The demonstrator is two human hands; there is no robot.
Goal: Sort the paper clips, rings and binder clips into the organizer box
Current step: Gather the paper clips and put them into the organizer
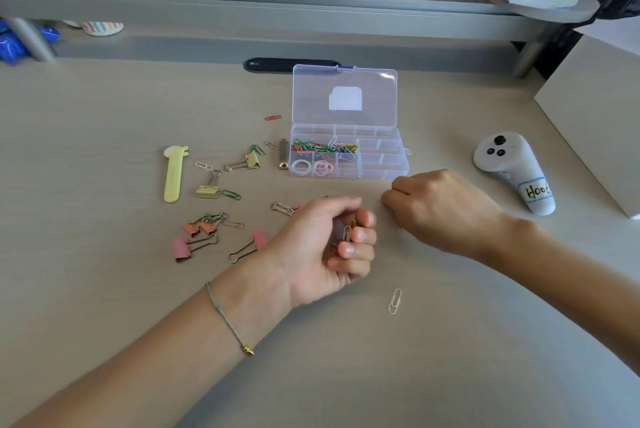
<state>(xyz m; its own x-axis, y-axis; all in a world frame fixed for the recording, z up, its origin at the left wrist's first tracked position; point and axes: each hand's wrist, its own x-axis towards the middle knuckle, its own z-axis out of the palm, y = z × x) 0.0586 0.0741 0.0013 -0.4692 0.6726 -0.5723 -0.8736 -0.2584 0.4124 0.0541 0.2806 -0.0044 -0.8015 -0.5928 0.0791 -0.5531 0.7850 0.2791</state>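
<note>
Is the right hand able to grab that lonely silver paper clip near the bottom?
Probably yes. The silver paper clip lies alone on bare desk, just nearer the person than the right hand, with nothing between them. The left hand already grips a bunch of clips.

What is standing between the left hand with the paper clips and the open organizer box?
Nothing visible blocks the way. The left hand grips a bunch of paper clips, and only bare desk lies between it and the organizer box, whose lid stands open. The right hand rests off to the side.
</note>
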